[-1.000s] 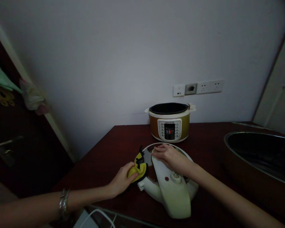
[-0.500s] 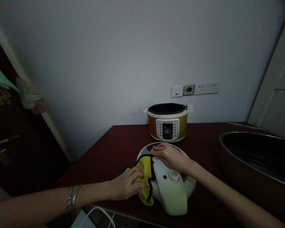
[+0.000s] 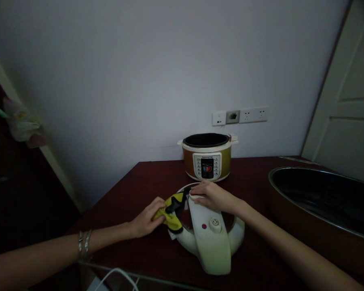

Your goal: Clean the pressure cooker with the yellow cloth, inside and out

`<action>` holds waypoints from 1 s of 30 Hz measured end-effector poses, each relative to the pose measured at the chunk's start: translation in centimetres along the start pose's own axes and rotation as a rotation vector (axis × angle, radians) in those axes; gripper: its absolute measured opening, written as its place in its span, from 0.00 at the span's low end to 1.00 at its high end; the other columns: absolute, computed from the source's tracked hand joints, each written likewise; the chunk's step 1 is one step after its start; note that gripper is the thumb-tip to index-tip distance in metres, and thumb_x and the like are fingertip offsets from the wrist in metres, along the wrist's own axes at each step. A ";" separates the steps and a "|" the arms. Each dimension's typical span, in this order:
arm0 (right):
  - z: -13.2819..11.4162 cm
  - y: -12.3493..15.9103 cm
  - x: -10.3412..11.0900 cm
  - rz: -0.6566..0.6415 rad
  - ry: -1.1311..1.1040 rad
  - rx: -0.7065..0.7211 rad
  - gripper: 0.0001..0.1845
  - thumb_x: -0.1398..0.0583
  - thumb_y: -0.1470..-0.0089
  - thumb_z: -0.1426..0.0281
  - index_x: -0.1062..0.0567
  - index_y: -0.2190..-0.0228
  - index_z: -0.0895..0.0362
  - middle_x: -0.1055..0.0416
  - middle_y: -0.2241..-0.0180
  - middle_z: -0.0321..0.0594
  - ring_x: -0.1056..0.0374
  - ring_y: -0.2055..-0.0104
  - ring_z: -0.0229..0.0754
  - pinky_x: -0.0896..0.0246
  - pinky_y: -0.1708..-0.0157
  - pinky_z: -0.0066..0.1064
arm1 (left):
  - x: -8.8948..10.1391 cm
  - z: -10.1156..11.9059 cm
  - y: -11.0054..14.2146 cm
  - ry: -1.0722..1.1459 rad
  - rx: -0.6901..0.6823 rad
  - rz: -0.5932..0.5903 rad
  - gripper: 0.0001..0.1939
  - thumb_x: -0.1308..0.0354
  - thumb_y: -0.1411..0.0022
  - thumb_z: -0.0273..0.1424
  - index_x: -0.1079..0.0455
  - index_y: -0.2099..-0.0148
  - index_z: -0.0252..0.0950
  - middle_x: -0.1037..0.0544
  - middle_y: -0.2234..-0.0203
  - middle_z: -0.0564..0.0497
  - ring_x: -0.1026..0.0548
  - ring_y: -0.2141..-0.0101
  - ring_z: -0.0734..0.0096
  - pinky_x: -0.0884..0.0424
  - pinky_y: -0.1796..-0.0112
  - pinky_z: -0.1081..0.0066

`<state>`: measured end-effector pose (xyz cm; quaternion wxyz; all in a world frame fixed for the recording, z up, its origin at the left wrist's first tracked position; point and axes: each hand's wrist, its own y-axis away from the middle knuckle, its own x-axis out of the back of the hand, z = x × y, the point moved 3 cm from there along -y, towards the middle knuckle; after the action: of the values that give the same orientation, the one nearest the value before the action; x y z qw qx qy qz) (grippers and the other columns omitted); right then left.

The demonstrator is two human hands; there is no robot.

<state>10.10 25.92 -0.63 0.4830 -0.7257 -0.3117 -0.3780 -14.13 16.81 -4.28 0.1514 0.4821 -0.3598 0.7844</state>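
A round pressure cooker lid (image 3: 210,238) with a wide white handle lies on the dark red table. My left hand (image 3: 147,218) pinches a yellow cloth with black edging (image 3: 173,218), which drapes over the lid's left side. At the far end of the lid's handle rests my right hand (image 3: 214,196), its fingers curled around that end. Behind the lid stands the open electric pressure cooker (image 3: 206,161), gold with a white rim and a control panel on its front.
To the right sits a large round brown pan (image 3: 318,206) with a dark inside. Wall sockets (image 3: 253,115) are above the table's back edge. A white cable (image 3: 118,273) curves below the front edge. A white door (image 3: 348,93) stands at the right.
My left hand has drawn the cloth up and left over the lid, and the cloth is now bunched differently. My right hand stays at the handle's far end. The view has shifted slightly.
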 end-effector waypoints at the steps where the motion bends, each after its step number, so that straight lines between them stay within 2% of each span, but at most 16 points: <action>1: 0.3 0.0 0.1 0.001 -0.003 -0.016 0.15 0.42 0.45 0.66 0.24 0.57 0.56 0.29 0.54 0.46 0.34 0.51 0.46 0.42 0.51 0.37 | 0.0 0.7 -0.4 -0.050 -0.075 0.025 0.14 0.51 0.39 0.25 0.44 0.51 0.39 0.37 0.58 0.45 0.34 0.58 0.66 0.32 0.57 0.65; 5: 1.4 0.3 0.2 -0.022 -0.044 -0.071 0.21 0.41 0.47 0.60 0.26 0.53 0.55 0.28 0.54 0.46 0.34 0.52 0.46 0.41 0.52 0.36 | -2.1 4.8 -1.4 -0.283 -0.523 -0.073 0.18 0.45 0.43 0.33 0.40 0.50 0.39 0.36 0.58 0.43 0.35 0.58 0.61 0.32 0.57 0.61; 7: 1.5 0.4 0.1 -0.054 -0.066 -0.079 0.23 0.43 0.45 0.60 0.28 0.50 0.56 0.28 0.55 0.46 0.33 0.54 0.45 0.40 0.52 0.35 | -3.5 5.8 -1.6 -0.345 -0.635 -0.084 0.20 0.43 0.44 0.37 0.39 0.50 0.39 0.35 0.58 0.43 0.36 0.56 0.58 0.33 0.56 0.60; 9: 1.4 0.6 0.1 -0.063 -0.061 -0.084 0.24 0.45 0.43 0.59 0.30 0.48 0.56 0.29 0.53 0.47 0.33 0.53 0.45 0.41 0.51 0.35 | -4.5 5.8 -1.8 -0.351 -0.660 -0.041 0.18 0.42 0.44 0.36 0.38 0.52 0.41 0.35 0.59 0.45 0.36 0.56 0.60 0.32 0.57 0.64; 11: 1.3 0.6 0.2 -0.069 -0.055 -0.071 0.24 0.46 0.42 0.58 0.30 0.48 0.57 0.30 0.53 0.48 0.34 0.52 0.45 0.42 0.50 0.35 | -4.9 5.0 -2.0 -0.307 -0.639 -0.003 0.13 0.42 0.43 0.34 0.37 0.55 0.43 0.34 0.61 0.47 0.36 0.58 0.63 0.32 0.59 0.67; 13: 1.3 0.6 0.3 -0.070 -0.055 -0.055 0.24 0.47 0.42 0.58 0.30 0.48 0.58 0.30 0.53 0.48 0.33 0.52 0.44 0.41 0.51 0.35 | -4.7 3.9 -2.3 -0.246 -0.605 -0.021 0.10 0.44 0.41 0.32 0.38 0.57 0.42 0.35 0.62 0.47 0.36 0.59 0.65 0.32 0.59 0.69; 19: 1.8 0.5 0.3 -0.049 -0.050 -0.045 0.24 0.47 0.41 0.59 0.30 0.48 0.58 0.29 0.53 0.49 0.33 0.52 0.44 0.41 0.51 0.36 | -3.3 1.2 -3.3 -0.152 -0.477 -0.123 0.14 0.48 0.40 0.28 0.45 0.53 0.41 0.38 0.59 0.44 0.38 0.58 0.64 0.35 0.54 0.61; 23: 1.9 0.5 0.2 -0.046 -0.067 -0.048 0.24 0.47 0.41 0.60 0.30 0.49 0.60 0.30 0.52 0.49 0.33 0.52 0.44 0.40 0.51 0.36 | -2.4 0.2 -4.2 -0.185 -0.400 -0.213 0.14 0.48 0.41 0.28 0.42 0.52 0.39 0.36 0.59 0.43 0.36 0.58 0.63 0.34 0.56 0.63; 25: 1.9 0.6 0.2 -0.055 -0.090 -0.056 0.24 0.47 0.42 0.60 0.30 0.49 0.59 0.31 0.51 0.48 0.34 0.50 0.44 0.42 0.49 0.37 | -1.3 -0.4 -5.1 -0.186 -0.269 -0.151 0.13 0.49 0.41 0.27 0.40 0.52 0.37 0.35 0.60 0.44 0.34 0.59 0.65 0.34 0.57 0.65; 27: 1.9 0.6 0.4 -0.062 -0.126 -0.071 0.26 0.45 0.43 0.59 0.32 0.47 0.59 0.33 0.48 0.48 0.36 0.47 0.45 0.44 0.46 0.38 | 0.4 -0.7 -6.5 -0.149 -0.121 -0.003 0.12 0.50 0.41 0.26 0.39 0.53 0.35 0.34 0.61 0.45 0.33 0.59 0.67 0.33 0.57 0.67; 30: 1.3 0.6 1.6 0.060 -0.221 -0.171 0.34 0.43 0.46 0.56 0.40 0.42 0.59 0.41 0.42 0.51 0.43 0.41 0.47 0.50 0.43 0.43 | 2.8 0.3 -8.8 -0.075 0.002 0.174 0.10 0.48 0.43 0.27 0.37 0.57 0.34 0.32 0.64 0.47 0.31 0.62 0.68 0.33 0.59 0.67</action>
<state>11.68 27.08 0.13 0.3935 -0.8104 -0.3076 -0.3062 -10.12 22.40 1.93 0.0687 0.4780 -0.4050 0.7764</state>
